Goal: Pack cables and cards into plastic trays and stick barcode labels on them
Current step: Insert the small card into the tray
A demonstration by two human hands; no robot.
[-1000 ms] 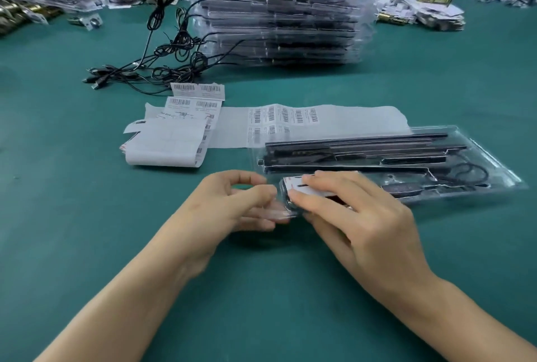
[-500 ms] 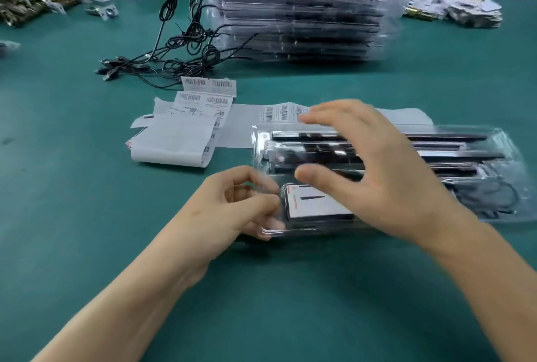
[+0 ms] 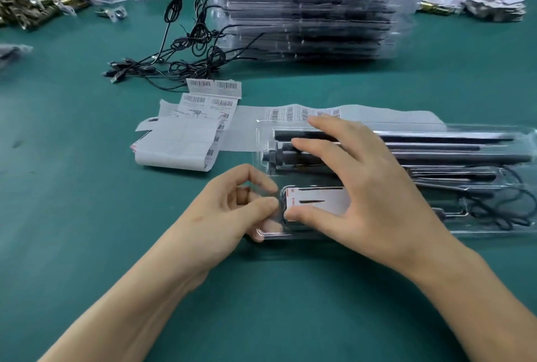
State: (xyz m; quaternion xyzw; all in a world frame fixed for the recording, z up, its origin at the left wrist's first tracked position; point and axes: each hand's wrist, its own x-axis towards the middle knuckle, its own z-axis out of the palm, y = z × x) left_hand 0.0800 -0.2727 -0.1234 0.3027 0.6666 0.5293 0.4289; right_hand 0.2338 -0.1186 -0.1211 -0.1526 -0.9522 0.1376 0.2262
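Plastic tray (image 3: 494,229) held on the bench (image 3: 261,303).
Its end is pinched by the left hand (image 3: 229,210); the card (image 3: 319,200) is seemingly pressed by the spread right hand (image 3: 377,187).

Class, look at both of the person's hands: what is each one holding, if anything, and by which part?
The left hand pinches the clear plastic tray by its near left corner. The right hand grips nothing; its thumb only touches the white card.

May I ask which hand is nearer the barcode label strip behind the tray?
Right. The right hand extends nearly to the label strip; the left hand pinches the tray at its near corner.
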